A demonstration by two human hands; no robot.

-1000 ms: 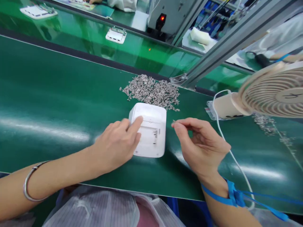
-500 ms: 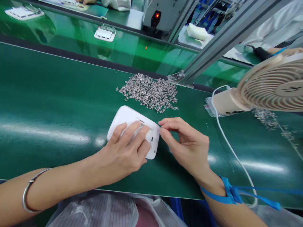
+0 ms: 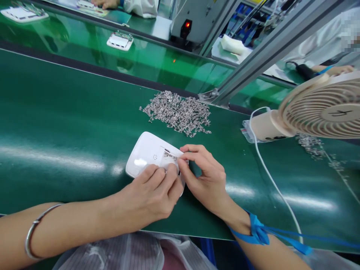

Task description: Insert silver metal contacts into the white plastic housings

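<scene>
A white plastic housing lies tilted on the green work surface. Small metal pieces show in a recess near its right end. My left hand rests on the housing's near edge, fingers bent and pressed together; it grips the housing. My right hand is at the recess, thumb and fingertips pinched over the metal pieces; whatever is between the fingertips is too small to make out. Just beyond the housing lies a loose pile of small metal parts.
A beige fan with a white cable stands at the right, beside more metal parts. A metal post rises behind. White units sit on the far belt. Other people's hands show beyond.
My right hand has moved left from the housing's end to the recess. My left hand has slid down toward the near edge, uncovering the recess and more of the housing's top.
</scene>
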